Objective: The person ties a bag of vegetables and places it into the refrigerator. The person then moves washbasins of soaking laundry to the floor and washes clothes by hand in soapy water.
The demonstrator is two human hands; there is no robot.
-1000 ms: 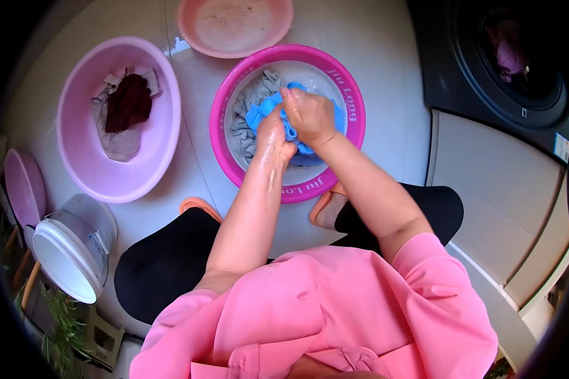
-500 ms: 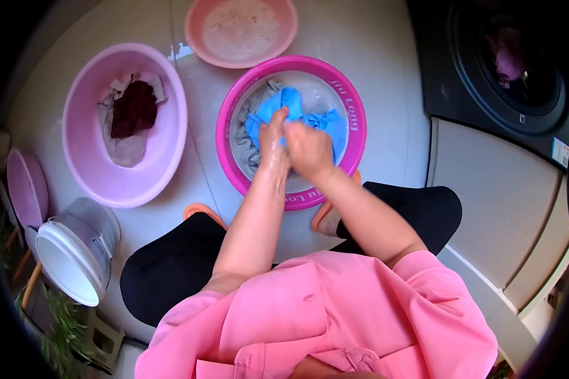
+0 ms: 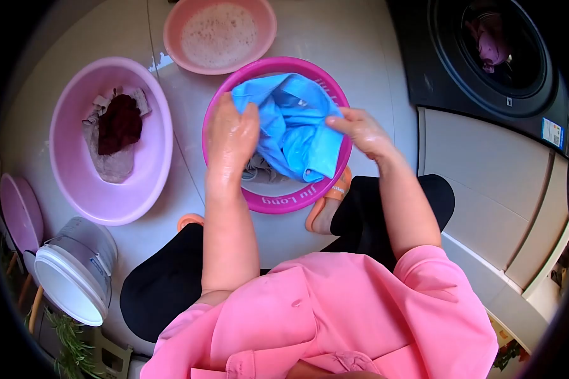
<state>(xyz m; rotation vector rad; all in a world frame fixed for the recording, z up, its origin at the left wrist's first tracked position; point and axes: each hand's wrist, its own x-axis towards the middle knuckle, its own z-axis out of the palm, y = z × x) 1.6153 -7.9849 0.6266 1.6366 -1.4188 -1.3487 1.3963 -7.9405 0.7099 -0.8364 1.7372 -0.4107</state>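
A wet blue garment point(image 3: 290, 126) is spread between my two hands above the bright pink basin point(image 3: 273, 203). At its left edge, my left hand point(image 3: 232, 132) is closed on the cloth. My right hand point(image 3: 363, 131) pinches the right edge between thumb and fingers. The garment hangs slack in the middle and hides most of the basin's inside. Grey cloth point(image 3: 265, 170) shows below it, lying in the basin.
To the left stands a lilac tub point(image 3: 158, 170) holding dark red cloth point(image 3: 120, 123) and pale cloth. A basin of cloudy water point(image 3: 220, 35) is behind. A white bucket point(image 3: 69, 284) lies tilted at lower left. A black washing machine point(image 3: 448, 88) stands at right.
My hands, close together on the bunched blue garment before, have moved apart. The garment has been lifted and opened out between them. The whole view has shifted slightly.
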